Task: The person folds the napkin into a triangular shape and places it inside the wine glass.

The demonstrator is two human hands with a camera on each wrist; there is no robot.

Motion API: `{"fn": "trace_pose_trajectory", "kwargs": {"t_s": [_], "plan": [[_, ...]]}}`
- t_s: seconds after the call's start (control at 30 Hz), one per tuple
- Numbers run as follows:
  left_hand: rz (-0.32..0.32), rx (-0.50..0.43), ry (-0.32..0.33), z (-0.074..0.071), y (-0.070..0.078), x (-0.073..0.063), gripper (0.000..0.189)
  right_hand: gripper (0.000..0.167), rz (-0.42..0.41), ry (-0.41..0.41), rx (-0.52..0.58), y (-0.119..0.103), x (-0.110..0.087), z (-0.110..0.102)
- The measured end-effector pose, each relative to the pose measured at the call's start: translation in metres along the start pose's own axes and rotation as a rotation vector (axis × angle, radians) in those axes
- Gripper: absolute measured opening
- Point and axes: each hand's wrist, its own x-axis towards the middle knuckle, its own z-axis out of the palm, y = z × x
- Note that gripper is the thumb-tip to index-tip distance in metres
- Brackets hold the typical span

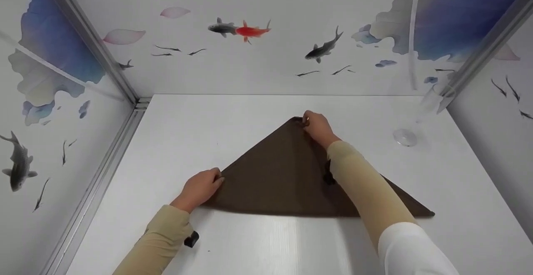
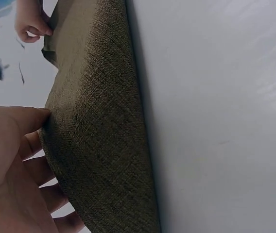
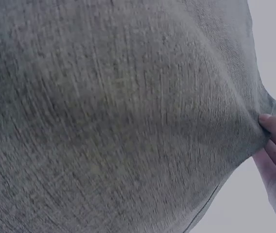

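Observation:
A brown woven cloth point(image 1: 270, 175), folded into a triangle, lies on the white table with its long edge toward me. At its top corner my right hand point(image 1: 320, 128) pinches the fabric between thumb and fingers, and in the right wrist view the cloth point(image 3: 128, 116) creases toward that grip. My left hand point(image 1: 202, 187) pinches the sloping left edge near the left corner. The left wrist view has the left thumb on top of the cloth point(image 2: 104, 121) and the fingers behind its edge. The right forearm hides part of the cloth's right side.
A clear round disc point(image 1: 404, 137) lies on the white table point(image 1: 166, 141) at the right. A transparent cup-like object point(image 1: 437, 98) is at the back right corner. Panels printed with fish and leaves point(image 1: 266, 66) stand at the back and both sides, with metal posts point(image 1: 95, 41) at the corners.

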Motion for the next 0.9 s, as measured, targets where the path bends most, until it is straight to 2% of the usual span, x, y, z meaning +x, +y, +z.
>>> {"fn": "trace_pose_trajectory", "kwargs": {"t_s": [0.13,0.27,0.53,0.9], "plan": [[0.006,-0.003,0.007,0.001,0.0,0.004,0.014,0.015,0.003,-0.009,-0.009,0.001,0.003,-0.001],[0.006,-0.003,0.012,0.0,0.001,0.008,0.013,0.025,-0.009,-0.022,-0.071,0.002,0.008,-0.002],[-0.024,-0.007,0.003,-0.002,0.0,0.014,0.015,0.025,-0.054,-0.09,-0.167,0.002,0.014,-0.003],[-0.08,0.028,0.017,0.001,-0.008,0.017,0.017,0.029,-0.038,-0.202,-0.165,0.008,0.016,0.004]]}}
